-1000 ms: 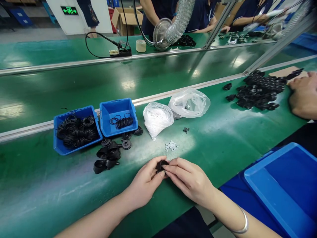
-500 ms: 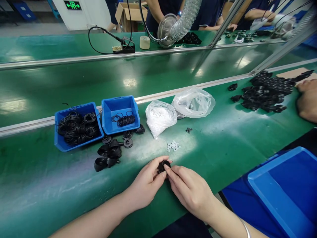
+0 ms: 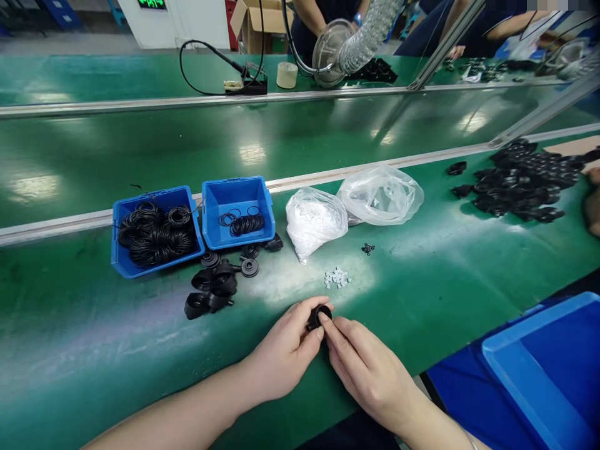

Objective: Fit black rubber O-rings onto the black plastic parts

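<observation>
Fingers of the left hand (image 3: 285, 353) grip a black cup-shaped part (image 3: 314, 319) over the green worktop (image 3: 412, 300), with its round mouth tilted up and toward the right hand (image 3: 368, 372). The right index fingertip touches the inside of the mouth. The remaining right fingers curl close together; whether they pinch anything cannot be determined.

Clock positions are read from the black cup-shaped part, 12 o'clock pointing straight away from the person. Small white pieces (image 3: 337, 277) lie near, at 1 o'clock. Tiny black pieces (image 3: 368, 249) lie behind them, also at 1 o'clock. At 12 o'clock stands a clear plastic bag (image 3: 316, 222) filled with white pieces; a second plastic bag (image 3: 398, 203) adjoins it at 1 o'clock.

The smaller group of black rings sits in a blue bin (image 3: 225, 200) at 11 o'clock. The fuller blue bin (image 3: 122, 265), at 10 o'clock, contains bundled black rings. Loose black cup-shaped parts (image 3: 215, 284) lie between 9 and 10 o'clock. At 2 o'clock, well apart, is a heap of black parts (image 3: 522, 184). A blue tray (image 3: 513, 369) is located between 3 and 4 o'clock.
</observation>
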